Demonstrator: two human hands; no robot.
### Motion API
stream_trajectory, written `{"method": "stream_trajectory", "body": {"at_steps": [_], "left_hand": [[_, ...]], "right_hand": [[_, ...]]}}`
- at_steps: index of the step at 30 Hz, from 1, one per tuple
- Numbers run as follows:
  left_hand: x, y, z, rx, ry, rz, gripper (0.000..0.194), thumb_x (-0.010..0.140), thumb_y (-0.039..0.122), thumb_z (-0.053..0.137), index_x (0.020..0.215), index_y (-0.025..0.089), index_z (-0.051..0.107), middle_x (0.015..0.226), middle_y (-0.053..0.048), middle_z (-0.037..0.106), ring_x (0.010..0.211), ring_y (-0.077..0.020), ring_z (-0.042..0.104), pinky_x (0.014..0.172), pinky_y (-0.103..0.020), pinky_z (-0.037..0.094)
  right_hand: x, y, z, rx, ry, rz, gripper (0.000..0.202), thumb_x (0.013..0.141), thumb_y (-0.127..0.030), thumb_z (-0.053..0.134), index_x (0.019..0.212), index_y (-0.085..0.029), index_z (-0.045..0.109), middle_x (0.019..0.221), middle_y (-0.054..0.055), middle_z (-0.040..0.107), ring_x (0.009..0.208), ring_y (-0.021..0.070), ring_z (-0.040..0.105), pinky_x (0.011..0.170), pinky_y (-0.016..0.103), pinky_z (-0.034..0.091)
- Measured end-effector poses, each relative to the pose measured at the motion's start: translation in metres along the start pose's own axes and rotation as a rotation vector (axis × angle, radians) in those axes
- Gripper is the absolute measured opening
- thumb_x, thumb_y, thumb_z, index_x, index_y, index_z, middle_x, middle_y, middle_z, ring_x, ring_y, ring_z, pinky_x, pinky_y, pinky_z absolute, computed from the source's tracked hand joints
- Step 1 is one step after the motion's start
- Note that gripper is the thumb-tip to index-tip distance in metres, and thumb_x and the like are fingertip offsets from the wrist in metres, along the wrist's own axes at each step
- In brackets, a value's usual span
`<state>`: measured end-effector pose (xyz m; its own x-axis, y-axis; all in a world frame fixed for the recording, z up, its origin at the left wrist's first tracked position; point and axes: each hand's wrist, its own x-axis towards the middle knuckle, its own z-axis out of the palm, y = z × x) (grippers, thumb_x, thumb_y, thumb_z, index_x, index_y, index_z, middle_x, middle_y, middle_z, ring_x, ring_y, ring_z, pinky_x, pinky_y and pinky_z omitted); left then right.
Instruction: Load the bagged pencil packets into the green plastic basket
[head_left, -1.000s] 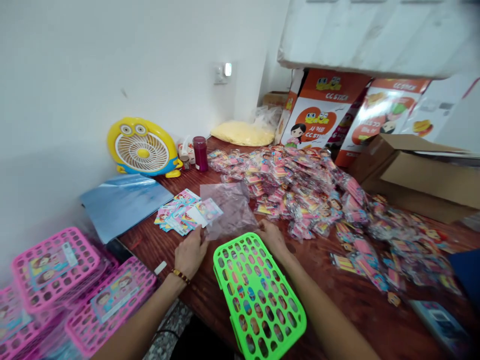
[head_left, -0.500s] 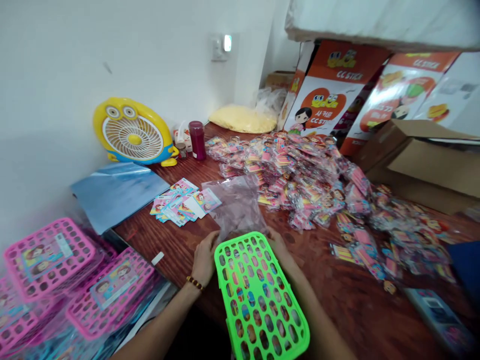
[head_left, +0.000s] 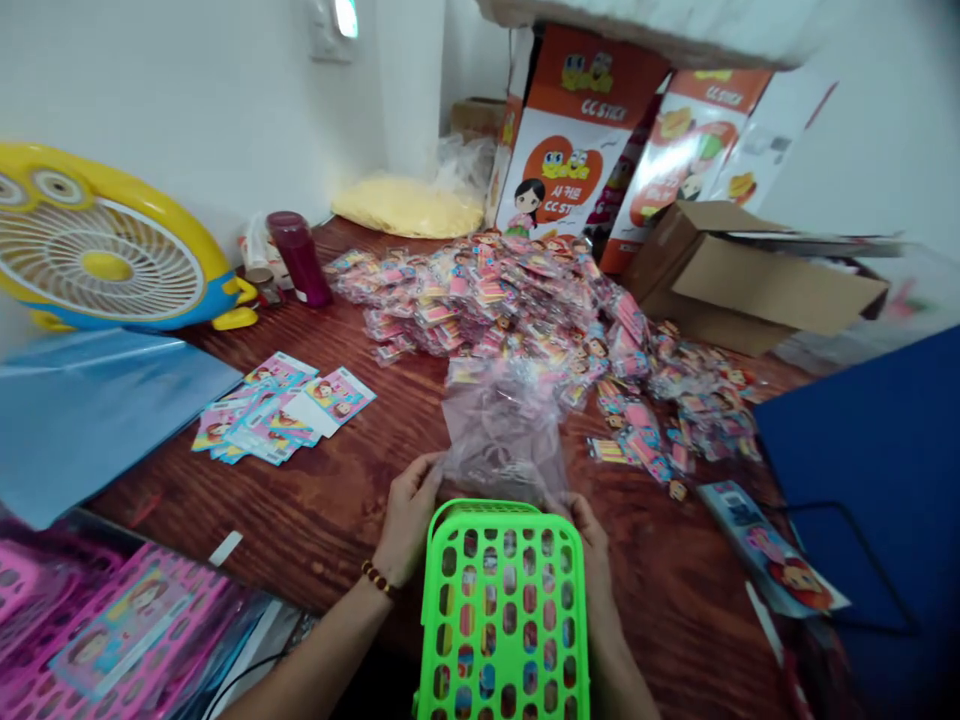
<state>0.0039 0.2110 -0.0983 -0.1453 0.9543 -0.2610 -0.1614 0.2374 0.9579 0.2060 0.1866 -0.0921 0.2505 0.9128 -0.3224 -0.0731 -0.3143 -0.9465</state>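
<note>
A clear plastic bag [head_left: 502, 430] spreads over the table just beyond a bright green lidded basket [head_left: 506, 630]. My left hand [head_left: 409, 510] pinches the bag's left edge, beside the basket's far left corner. At the opposite edge, my right hand [head_left: 589, 535] has its fingers closed on the bag, partly hidden by the basket. Between my forearms lies the basket, with oval holes through which small colourful packets show. Whether its far end sits inside the bag's mouth I cannot tell.
Small wrapped packets [head_left: 517, 300] lie heaped beyond the bag. Printed cards [head_left: 270, 415] are at left, near a blue sheet [head_left: 112, 390] and a yellow fan [head_left: 105, 250]. Pink baskets [head_left: 135, 630] stand lower left. An open carton [head_left: 750, 285] and a blue panel [head_left: 885, 480] are at right.
The view has swung right, so the surroundings sit further left. The green basket has turned to point straight ahead, and the bag is spread wider between my hands.
</note>
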Motion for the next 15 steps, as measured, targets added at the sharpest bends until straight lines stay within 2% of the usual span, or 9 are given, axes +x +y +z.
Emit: {"method": "stream_trajectory", "body": {"at_steps": [5, 11, 15], "left_hand": [[-0.002, -0.003, 0.002, -0.133, 0.039, -0.162, 0.042, 0.058, 0.041, 0.076, 0.089, 0.013, 0.065, 0.078, -0.002, 0.070, 0.057, -0.0115, 0.057, 0.055, -0.021, 0.046], [-0.006, -0.013, -0.002, -0.129, 0.057, -0.230, 0.038, 0.056, 0.040, 0.076, 0.082, 0.013, 0.065, 0.070, -0.001, 0.068, 0.057, -0.0120, 0.056, 0.055, -0.022, 0.046], [-0.010, -0.015, -0.007, -0.120, 0.056, -0.262, 0.034, 0.058, 0.037, 0.076, 0.080, 0.014, 0.064, 0.070, 0.001, 0.067, 0.058, -0.0119, 0.056, 0.055, -0.021, 0.044]], "right_hand": [[0.000, -0.001, -0.003, -0.059, -0.013, -0.015, 0.026, 0.072, -0.043, 0.065, 0.073, -0.021, 0.050, 0.059, -0.007, 0.049, 0.051, 0.0102, 0.041, 0.045, 0.020, 0.035], [0.014, 0.004, -0.005, -0.150, -0.097, 0.013, 0.020, 0.071, -0.038, 0.060, 0.070, -0.020, 0.053, 0.062, -0.004, 0.054, 0.057, 0.0121, 0.045, 0.049, 0.021, 0.038], [0.009, 0.009, -0.004, -0.190, -0.133, 0.025, 0.019, 0.073, -0.038, 0.056, 0.073, -0.019, 0.056, 0.070, 0.000, 0.061, 0.061, 0.0144, 0.050, 0.054, 0.023, 0.042]]}}
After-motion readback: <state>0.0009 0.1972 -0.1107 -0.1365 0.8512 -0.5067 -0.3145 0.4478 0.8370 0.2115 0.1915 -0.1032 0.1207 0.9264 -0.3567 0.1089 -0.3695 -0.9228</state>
